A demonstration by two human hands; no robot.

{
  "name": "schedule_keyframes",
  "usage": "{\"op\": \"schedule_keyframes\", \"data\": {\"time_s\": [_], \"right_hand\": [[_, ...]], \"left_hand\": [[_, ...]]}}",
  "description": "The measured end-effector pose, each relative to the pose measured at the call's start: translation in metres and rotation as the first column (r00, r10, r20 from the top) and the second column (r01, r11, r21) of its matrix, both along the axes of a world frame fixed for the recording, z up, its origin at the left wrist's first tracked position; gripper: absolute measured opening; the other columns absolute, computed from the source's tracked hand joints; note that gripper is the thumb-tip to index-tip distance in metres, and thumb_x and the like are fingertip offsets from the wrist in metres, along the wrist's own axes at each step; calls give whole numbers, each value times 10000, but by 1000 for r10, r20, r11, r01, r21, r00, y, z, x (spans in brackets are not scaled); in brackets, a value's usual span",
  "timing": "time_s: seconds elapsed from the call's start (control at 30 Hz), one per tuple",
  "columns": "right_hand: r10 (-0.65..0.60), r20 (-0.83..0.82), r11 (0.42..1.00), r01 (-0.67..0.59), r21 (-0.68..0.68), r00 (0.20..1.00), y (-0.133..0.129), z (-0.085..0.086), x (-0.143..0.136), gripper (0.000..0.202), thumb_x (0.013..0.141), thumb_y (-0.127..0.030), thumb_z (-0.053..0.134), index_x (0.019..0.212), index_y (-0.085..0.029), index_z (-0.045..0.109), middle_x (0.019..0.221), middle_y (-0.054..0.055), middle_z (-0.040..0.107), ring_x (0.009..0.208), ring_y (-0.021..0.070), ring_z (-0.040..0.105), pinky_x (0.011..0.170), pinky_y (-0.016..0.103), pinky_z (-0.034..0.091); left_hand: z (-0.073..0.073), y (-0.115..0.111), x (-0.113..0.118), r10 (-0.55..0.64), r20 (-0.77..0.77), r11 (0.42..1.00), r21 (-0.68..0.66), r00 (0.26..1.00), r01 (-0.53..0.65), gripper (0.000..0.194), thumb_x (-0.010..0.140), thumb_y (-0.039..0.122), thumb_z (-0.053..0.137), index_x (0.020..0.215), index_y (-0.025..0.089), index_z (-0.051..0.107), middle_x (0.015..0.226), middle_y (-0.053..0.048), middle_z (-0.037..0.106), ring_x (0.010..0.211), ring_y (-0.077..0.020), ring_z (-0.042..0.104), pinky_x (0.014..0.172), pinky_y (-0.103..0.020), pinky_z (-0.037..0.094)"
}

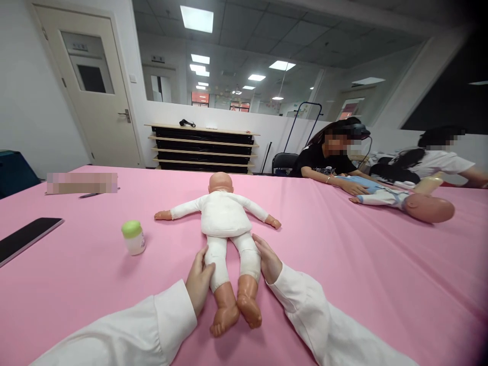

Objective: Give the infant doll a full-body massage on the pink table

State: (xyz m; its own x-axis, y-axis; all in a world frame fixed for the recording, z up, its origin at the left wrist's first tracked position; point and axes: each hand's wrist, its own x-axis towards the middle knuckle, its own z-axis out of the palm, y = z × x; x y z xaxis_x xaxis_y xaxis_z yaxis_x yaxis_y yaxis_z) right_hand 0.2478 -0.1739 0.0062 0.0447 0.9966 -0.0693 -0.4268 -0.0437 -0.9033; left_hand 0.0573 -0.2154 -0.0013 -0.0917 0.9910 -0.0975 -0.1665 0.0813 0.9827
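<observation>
A baby doll (pixel 225 213) with a white cloth body lies on the pink table cover (pixel 152 284), head away from me, arms spread and feet toward me. My left hand (pixel 200 279) rests against the outer side of the doll's left-side leg in view, thumb over the cloth and fingers along the side. Against the outer side of the other leg lies my right hand (pixel 268 258), its fingers stretched out along the thigh. Neither hand is closed round a leg. The doll's bare feet touch or nearly touch each other.
Left of the doll stands a small jar (pixel 133 237) with a green lid. A dark tablet (pixel 28 238) lies at the left edge. To the right, a person (pixel 328 157) touches another doll (pixel 389 197); a second person sits beyond.
</observation>
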Motion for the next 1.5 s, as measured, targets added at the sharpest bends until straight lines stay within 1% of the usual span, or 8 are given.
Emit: {"op": "schedule_keyframes", "data": {"time_s": [0.17,0.43,0.57,0.7,0.83,1.03,1.3,1.5], "right_hand": [[29,-108,999,-34,-41,994,2,5,3,456,459,-229,772,897,-206,646,1138,44,605,1177,273,466,1048,426,302],[226,-314,951,-279,-133,922,4,18,10,180,658,-181,629,821,-113,665,954,101,674,1048,224,572,1025,377,360],[299,-282,924,-351,-154,911,2,16,6,247,708,-146,584,940,-96,654,956,91,678,950,195,617,998,363,384],[353,-287,914,-394,-99,891,-9,22,-6,288,765,-267,572,996,-112,646,1013,103,666,1003,208,598,1007,360,370],[460,-400,861,-508,-18,793,-21,22,-10,394,805,-415,529,1049,-120,622,1044,117,650,1061,238,572,1026,403,339],[523,-487,772,-631,-78,700,-31,9,-3,423,733,-275,603,1093,-55,570,1133,157,602,1153,257,505,1063,415,262],[662,-517,643,-766,19,543,-60,13,-23,701,717,-571,578,1205,-73,508,1156,171,573,1149,292,485,1041,452,232],[686,-492,634,-772,41,536,-68,10,-29,735,715,-628,558,1189,-67,523,1084,159,609,1100,266,518,1045,420,225]], "left_hand": [[-11,4,1,-93,-51,991,87,994,98,563,715,205,530,1263,167,409,1368,-107,403,1287,-236,337,1089,-398,249],[-7,7,0,-160,27,982,105,987,156,637,689,300,577,1279,153,387,1391,-126,378,1272,-253,368,1067,-394,298],[-4,7,-1,-156,114,982,122,981,142,660,657,307,630,1271,182,425,1388,-116,395,1276,-281,367,1061,-409,311],[-3,6,-2,-176,152,976,156,973,152,693,666,319,646,1303,180,411,1404,-121,373,1293,-282,340,1061,-406,317],[-2,6,-2,-202,208,972,164,957,169,713,685,334,651,1329,180,386,1422,-132,339,1288,-291,345,1044,-417,340],[0,5,-3,-236,257,964,186,937,192,720,678,351,666,1327,188,401,1395,-127,387,1263,-294,383,1028,-418,362],[1,3,-3,-180,321,979,151,930,138,714,692,285,622,1345,158,363,1347,-146,446,1242,-301,412,1022,-449,361],[-1,0,-1,-182,263,974,182,947,136,647,664,259,626,1268,154,422,1336,-139,458,1237,-296,419,1024,-426,362]]}}
